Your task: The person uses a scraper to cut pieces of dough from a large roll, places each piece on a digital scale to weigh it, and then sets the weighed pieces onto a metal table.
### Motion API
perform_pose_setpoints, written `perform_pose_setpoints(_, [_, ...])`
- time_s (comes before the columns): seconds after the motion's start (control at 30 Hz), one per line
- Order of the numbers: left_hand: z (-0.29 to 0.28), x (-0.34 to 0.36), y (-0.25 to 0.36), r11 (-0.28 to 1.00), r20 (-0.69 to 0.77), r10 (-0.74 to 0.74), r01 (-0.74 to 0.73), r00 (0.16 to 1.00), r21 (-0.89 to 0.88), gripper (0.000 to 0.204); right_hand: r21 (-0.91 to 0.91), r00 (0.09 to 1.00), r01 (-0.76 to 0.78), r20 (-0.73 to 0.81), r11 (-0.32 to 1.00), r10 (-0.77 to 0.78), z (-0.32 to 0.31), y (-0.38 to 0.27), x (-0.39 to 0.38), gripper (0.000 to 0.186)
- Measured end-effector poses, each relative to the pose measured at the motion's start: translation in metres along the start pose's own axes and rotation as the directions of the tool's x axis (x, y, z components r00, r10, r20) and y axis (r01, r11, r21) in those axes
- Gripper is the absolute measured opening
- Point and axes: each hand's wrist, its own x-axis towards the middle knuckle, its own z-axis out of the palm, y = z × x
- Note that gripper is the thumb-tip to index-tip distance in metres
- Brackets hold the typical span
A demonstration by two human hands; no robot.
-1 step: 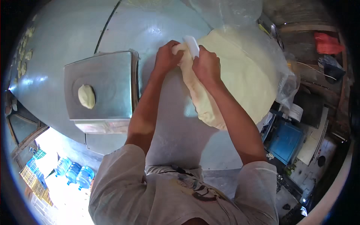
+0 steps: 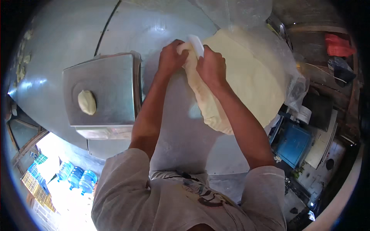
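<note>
Head view shows me little change: left hand (image 2: 172, 58) still grasps dough (image 2: 248, 79), right hand (image 2: 212, 67) a white scraper (image 2: 196, 45) beside it, work seemingly no further.

The right fingers (image 2: 210, 57) hide the lower end of the white tool (image 2: 196, 44).

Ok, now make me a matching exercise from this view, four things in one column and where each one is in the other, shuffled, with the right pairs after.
Things:
1. White scraper
2. Small dough piece
3. Large dough
4. Blue bottles

Places:
A. On the metal platform
B. At the lower left of the picture
C. Spread broadly over the table
D. In the right hand

Pairs: 1-D, 2-A, 3-C, 4-B
</note>
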Motion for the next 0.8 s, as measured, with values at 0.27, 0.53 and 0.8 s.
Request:
perform_pose_setpoints(0.27, [0.006,0.031,0.001,0.955,-0.202,-0.088,0.14,0.975,0.263,0.036,-0.018,0.997,0.042,-0.059,0.999,-0.043,0.038,-0.024,0.072,0.021])
perform_pose_setpoints(0.53, [0.012,-0.082,0.026,0.962,-0.276,-0.27,0.252,0.922,-0.102,0.049,0.067,0.985,-0.013,-0.174,0.998,0.025,0.047,0.034,0.091,0.03])
perform_pose_setpoints(0.8, [-0.05,-0.132,0.063,0.611,-0.007,0.089,-0.048,0.996,0.791,0.095,-0.11,0.995,0.102,0.032,0.989,-0.099,-0.056,-0.016,-0.039,0.029])
